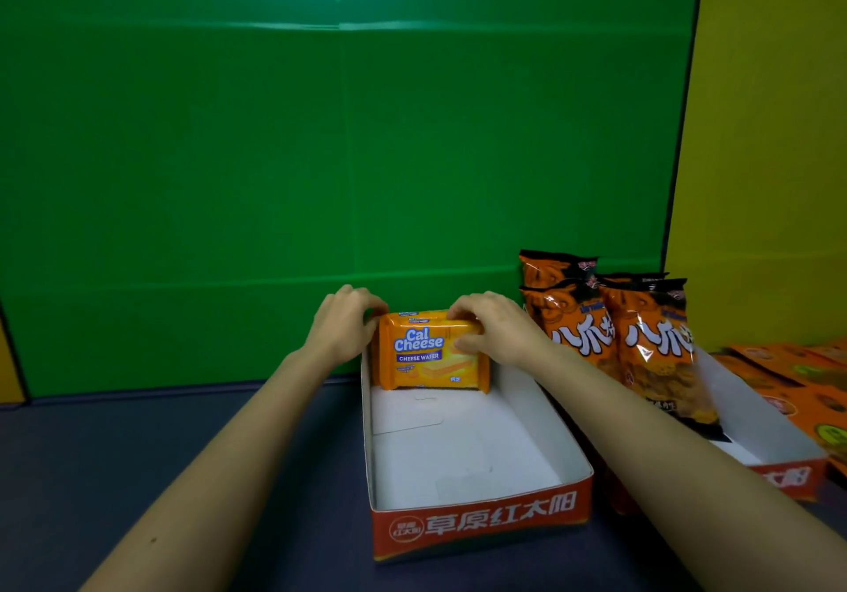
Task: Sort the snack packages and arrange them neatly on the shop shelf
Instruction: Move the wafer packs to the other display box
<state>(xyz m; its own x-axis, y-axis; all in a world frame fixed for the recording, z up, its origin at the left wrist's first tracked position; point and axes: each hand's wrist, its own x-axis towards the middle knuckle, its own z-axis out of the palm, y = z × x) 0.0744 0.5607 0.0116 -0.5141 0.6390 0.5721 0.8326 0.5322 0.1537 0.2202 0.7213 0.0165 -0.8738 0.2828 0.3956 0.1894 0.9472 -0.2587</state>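
I see both arms stretched forward, my left hand (343, 322) and right hand (488, 325) gripping the Cal Cheese wafer pack (424, 353), fingers curled over its top corners. It stands upright at the far end of the open carton tray (476, 520).

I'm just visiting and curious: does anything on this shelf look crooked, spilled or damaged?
Nothing is spilled or torn. The front orange snack bag leans forward in the right tray rather than standing straight. The Cal Cheese packs stand upright at the back of the middle tray, held by both hands.
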